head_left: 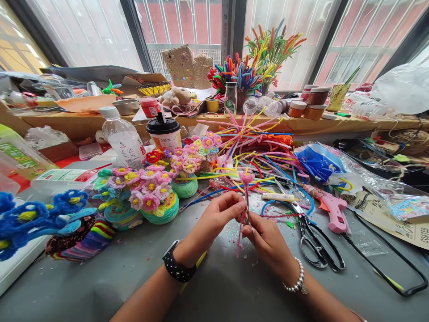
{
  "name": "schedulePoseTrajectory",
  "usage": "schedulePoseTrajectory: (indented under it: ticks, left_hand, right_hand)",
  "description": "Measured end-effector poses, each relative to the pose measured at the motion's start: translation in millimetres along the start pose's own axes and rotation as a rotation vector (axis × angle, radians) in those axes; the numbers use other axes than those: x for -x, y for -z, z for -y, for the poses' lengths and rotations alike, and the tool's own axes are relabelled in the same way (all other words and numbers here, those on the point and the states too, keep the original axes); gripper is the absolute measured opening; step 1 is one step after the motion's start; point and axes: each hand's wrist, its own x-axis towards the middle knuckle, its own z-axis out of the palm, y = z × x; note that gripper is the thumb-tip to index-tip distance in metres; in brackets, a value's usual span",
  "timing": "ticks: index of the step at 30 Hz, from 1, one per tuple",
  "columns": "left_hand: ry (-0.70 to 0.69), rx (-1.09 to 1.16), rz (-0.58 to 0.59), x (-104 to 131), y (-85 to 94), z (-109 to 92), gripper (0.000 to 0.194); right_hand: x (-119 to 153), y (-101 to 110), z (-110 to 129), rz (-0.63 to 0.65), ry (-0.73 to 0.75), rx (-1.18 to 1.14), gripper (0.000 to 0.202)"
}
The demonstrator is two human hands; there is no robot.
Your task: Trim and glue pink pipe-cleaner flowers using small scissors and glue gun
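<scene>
Over the middle of the grey table, my left hand (223,214) pinches the stem of a pink pipe-cleaner flower (246,178) just under its head. My right hand (268,237) is closed beside it on a small pair of metal scissors (248,214), whose blades point up along the flower. The pink stem (238,241) hangs down between the two hands. Parts of the scissors' handles are hidden by my right fingers.
Potted pipe-cleaner flowers (152,190), a bottle (122,138) and a lidded cup (165,134) stand left. Loose pipe cleaners (254,143) lie behind. Right are large black scissors (315,241), a pink glue gun (330,208) with its cord, and a blue packet (320,163).
</scene>
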Motion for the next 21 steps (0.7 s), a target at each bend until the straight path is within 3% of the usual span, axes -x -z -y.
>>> schedulePoseTrajectory:
  ticks: [9, 21]
  left_hand:
    - [-0.007, 0.012, -0.046, 0.2, 0.3, 1.7, 0.015]
    - [0.014, 0.044, 0.007, 0.1, -0.7, -0.4, 0.014]
  right_hand:
    - [0.1, -0.7, -3.5, -0.042, -0.028, 0.052, 0.050]
    - [0.7, 0.7, 1.9, 0.007, -0.014, -0.041, 0.052]
